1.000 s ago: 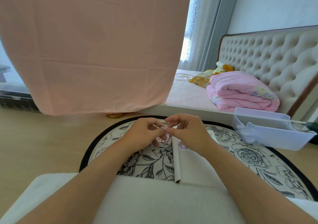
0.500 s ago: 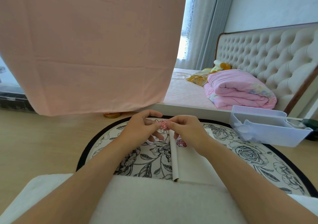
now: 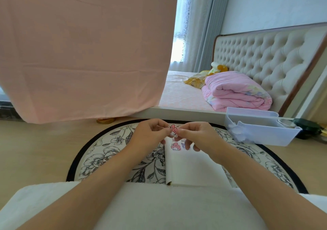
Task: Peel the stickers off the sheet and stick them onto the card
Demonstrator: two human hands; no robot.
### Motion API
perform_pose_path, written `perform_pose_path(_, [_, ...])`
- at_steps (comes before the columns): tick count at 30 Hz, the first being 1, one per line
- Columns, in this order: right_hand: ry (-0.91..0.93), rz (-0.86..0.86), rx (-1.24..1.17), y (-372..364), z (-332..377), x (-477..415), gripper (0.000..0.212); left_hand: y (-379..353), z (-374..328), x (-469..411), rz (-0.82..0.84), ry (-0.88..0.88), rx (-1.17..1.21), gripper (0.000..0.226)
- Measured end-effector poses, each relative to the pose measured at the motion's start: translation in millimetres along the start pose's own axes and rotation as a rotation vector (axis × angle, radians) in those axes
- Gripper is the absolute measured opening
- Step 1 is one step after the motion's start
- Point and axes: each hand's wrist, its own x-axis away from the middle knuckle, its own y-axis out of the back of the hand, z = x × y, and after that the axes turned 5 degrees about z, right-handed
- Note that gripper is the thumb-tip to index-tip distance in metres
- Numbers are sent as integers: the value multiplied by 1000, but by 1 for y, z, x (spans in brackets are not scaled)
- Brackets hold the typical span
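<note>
A small pink-and-white cartoon sticker (image 3: 172,130) hangs in the air between my two hands, above the far end of the card. My left hand (image 3: 150,134) pinches its left edge and my right hand (image 3: 196,135) pinches its right edge. Whether backing paper is still on it I cannot tell. The white card (image 3: 191,169) lies on the round floral table (image 3: 109,152) in front of me, its left edge folded or rolled. A pink sticker (image 3: 175,147) and part of a purple one (image 3: 184,145) sit on the card's far end. No separate sticker sheet shows.
A translucent plastic bin (image 3: 261,132) stands at the table's far right. A white cushion (image 3: 141,206) lies across my lap at the near edge. A pink cloth (image 3: 85,49) hangs at the left, and a bed with a folded pink quilt (image 3: 235,93) is behind.
My hands have drawn slightly apart and risen a little, and the sticker between my fingertips now shows fully. The camera has tilted slightly upward.
</note>
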Motion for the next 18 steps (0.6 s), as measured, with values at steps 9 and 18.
perform_pose_path(9, [67,-20,57,28,-16,26,9,-33,-7,10,156,-39,-57,3])
perform_pose_path(18, [28,-28,8,30,-19,20,19,-42,-8,7,-18,-23,-25,8])
